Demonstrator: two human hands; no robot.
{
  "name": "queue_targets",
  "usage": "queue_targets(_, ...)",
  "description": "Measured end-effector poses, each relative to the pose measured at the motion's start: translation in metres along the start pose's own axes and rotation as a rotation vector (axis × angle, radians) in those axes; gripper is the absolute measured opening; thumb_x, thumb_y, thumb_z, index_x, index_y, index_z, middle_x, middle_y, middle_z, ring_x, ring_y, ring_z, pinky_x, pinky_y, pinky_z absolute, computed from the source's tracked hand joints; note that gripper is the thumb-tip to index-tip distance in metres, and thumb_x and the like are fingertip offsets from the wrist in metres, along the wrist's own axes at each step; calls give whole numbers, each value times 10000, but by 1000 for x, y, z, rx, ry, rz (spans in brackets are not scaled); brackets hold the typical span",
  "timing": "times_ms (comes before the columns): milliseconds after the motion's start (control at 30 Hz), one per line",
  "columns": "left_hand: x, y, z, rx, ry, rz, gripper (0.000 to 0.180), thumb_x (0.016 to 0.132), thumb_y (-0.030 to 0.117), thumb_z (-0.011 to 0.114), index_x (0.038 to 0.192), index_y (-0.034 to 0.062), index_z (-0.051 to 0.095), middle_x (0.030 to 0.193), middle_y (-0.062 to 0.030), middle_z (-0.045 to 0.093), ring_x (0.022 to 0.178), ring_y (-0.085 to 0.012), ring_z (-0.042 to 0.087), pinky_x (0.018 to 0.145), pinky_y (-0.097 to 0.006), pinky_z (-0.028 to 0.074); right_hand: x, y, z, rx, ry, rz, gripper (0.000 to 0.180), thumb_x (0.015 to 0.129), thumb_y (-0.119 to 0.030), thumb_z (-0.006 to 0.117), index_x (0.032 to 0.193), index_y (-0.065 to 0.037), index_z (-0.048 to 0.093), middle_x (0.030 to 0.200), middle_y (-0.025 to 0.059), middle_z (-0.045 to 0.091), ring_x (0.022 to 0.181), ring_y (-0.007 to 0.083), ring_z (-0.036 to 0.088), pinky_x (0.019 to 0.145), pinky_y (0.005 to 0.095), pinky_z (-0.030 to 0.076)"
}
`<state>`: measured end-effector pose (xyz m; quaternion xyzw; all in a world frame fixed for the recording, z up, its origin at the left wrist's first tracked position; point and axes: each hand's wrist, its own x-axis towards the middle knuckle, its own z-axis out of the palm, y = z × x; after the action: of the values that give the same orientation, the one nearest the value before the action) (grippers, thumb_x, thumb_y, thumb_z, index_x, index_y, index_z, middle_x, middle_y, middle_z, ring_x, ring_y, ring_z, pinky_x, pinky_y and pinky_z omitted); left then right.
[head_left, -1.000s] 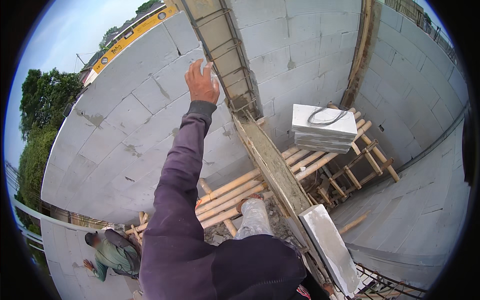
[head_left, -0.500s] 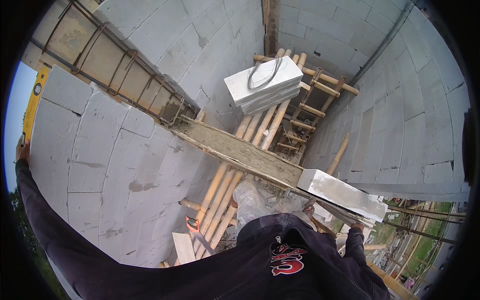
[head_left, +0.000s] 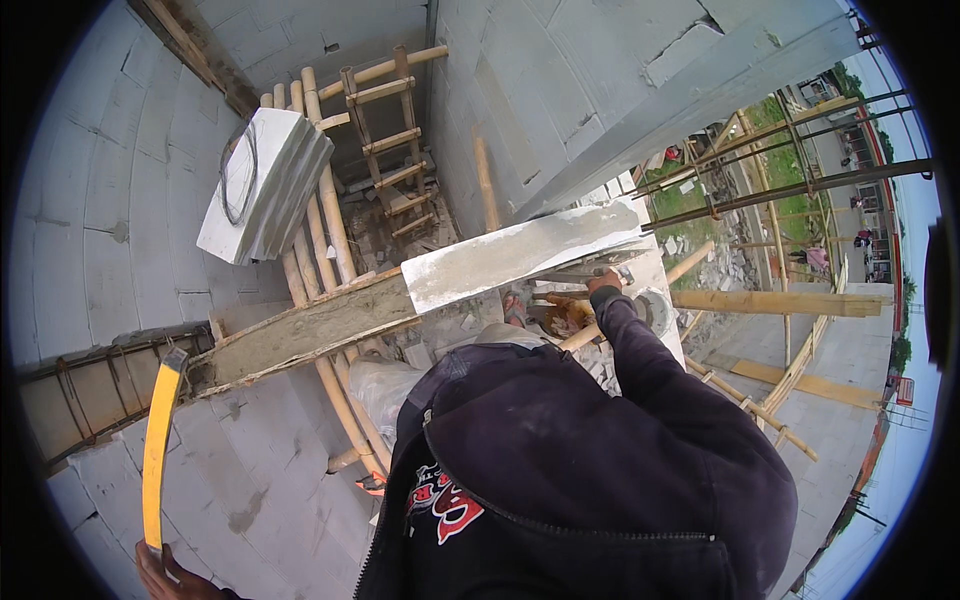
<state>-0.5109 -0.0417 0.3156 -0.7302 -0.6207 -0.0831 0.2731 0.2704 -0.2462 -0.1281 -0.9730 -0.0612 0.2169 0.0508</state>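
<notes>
My left hand grips the lower end of a yellow spirit level, which stands nearly upright against the lower left block wall. The level's far tip reaches the end of a beam form filled with wet grey mortar. On the form's right end lies a long white concrete block, its top smeared with mortar. My right hand is just below the block's near edge, fingers closed beside a greyish metal piece; I cannot make out what it holds.
White blocks with a wire coil on top rest on bamboo poles at the far left. A wooden ladder leans behind. Rebar rods jut out at right, over bamboo scaffolding. An orange-handled saw lies below.
My view has swung to the right. The spirit level, held in my left hand, has come away from the far left wall edge toward the mortar-filled form. My right hand stays near the block.
</notes>
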Motion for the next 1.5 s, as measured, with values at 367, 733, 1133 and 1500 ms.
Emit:
queue_targets(367, -19, 541, 113, -864, -379, 673, 309, 753, 114, 746, 1037, 57, 637, 979, -135, 658, 958, -322, 600, 827, -430, 410, 27, 56, -35, 391, 37, -170, 301, 786, -178, 718, 1058, -50, 722, 975, 181, 737, 937, 319, 714, 867, 386, 539)
queue_targets(733, -23, 687, 135, -852, -358, 747, 228, 791, 171, 727, 973, 74, 630, 914, -135, 657, 927, -327, 611, 802, -445, 421, 88, 107, 23, 848, -154, -71, 326, 779, -145, 716, 1087, -38, 709, 950, 179, 735, 928, 290, 710, 846, 385, 546)
queue_targets(1133, -27, 701, 145, -893, -327, 709, 283, 740, 156, 764, 983, 68, 648, 925, -114, 658, 943, -324, 604, 822, -447, 450, 101, 54, 9, 659, -92, -323, 263, 760, -172, 676, 981, -45, 739, 968, 185, 729, 946, 344, 694, 879, 386, 529)
queue_targets(1500, 7, 657, 92, -730, -324, 619, 619, 701, 189, 830, 1254, 73, 578, 1225, -123, 579, 1204, -316, 514, 1050, -443, 344, 124, 59, 26, 673, -113, -276, 373, 763, -206, 701, 1082, -12, 692, 1053, 227, 704, 1039, 368, 664, 942, 402, 500)
